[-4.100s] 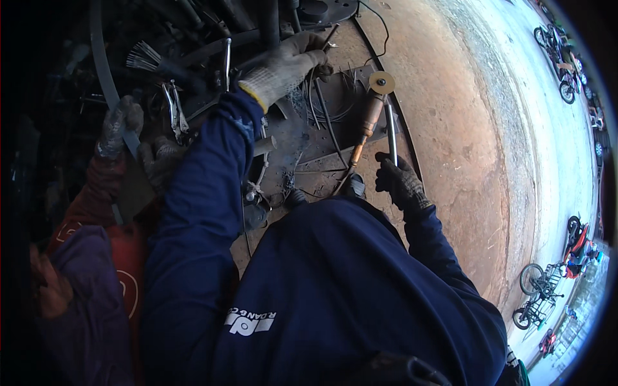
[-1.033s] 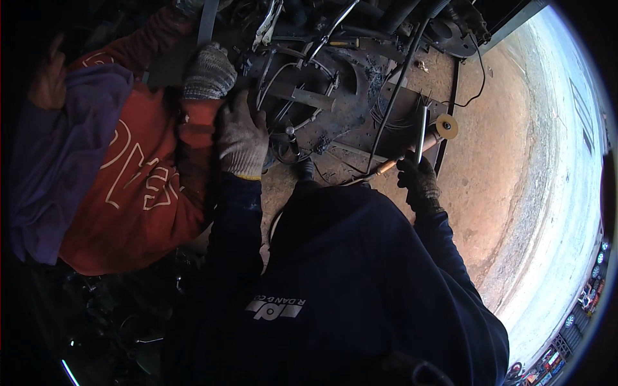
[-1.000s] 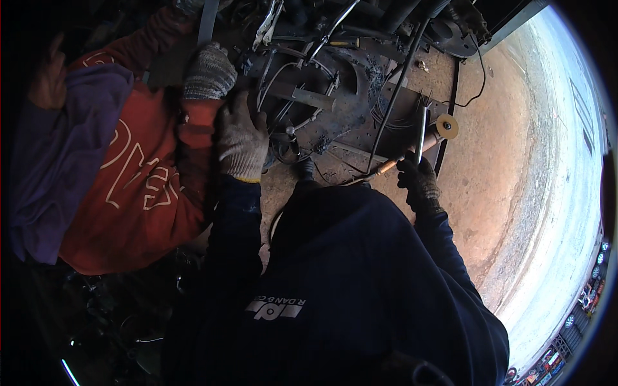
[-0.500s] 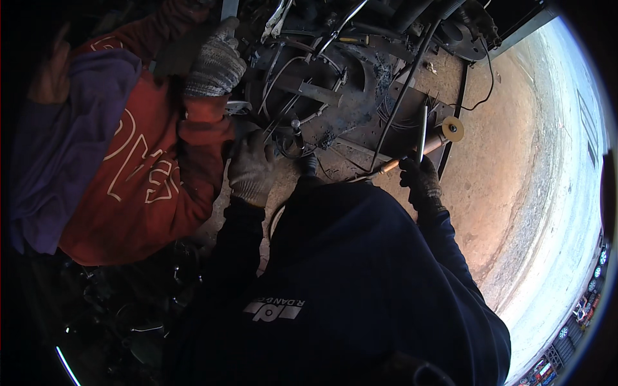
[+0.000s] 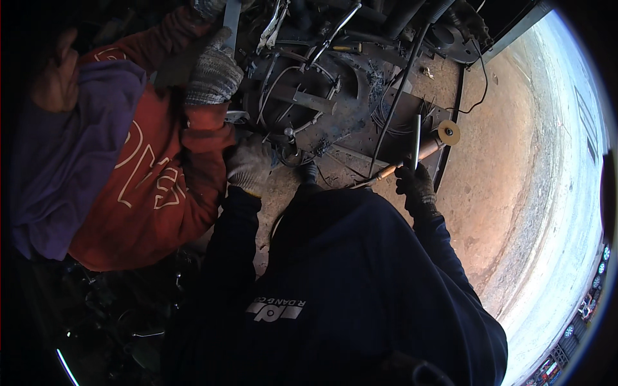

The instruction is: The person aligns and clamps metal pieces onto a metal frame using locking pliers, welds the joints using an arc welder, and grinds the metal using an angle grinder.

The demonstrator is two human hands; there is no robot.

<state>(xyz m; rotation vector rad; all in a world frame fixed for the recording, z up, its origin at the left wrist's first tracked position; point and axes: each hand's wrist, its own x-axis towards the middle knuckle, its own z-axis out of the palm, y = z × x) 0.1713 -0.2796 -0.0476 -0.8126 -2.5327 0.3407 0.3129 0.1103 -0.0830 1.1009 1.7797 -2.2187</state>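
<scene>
My right hand [image 5: 418, 186], in a dark glove, is closed around a straight pale metal bar [image 5: 417, 136] that points away from me. Just beyond it lies a grinder [image 5: 428, 148] with a coppery body and a round tan disc [image 5: 449, 132]. My left hand [image 5: 250, 166], in a grey knit glove, is smeared by motion, so its fingers cannot be read. It is beside an upright metal piece with a rounded top [image 5: 289, 132], near the close side of a metal ring [image 5: 262, 96]. A flat bar [image 5: 299, 98] lies across that ring.
At left a co-worker in a red sweatshirt [image 5: 154, 167] grips a flat metal strip [image 5: 232, 29] with a gloved hand [image 5: 214, 74]. Locking clamps [image 5: 273, 26] stand over the ring. A dark hose [image 5: 402, 90] and coiled wire [image 5: 386, 112] lie right of it.
My left hand has shifted slightly left and blurred; the thin rods that stuck out from it no longer show clearly. My right hand, still holding the bar, has moved a little left.
</scene>
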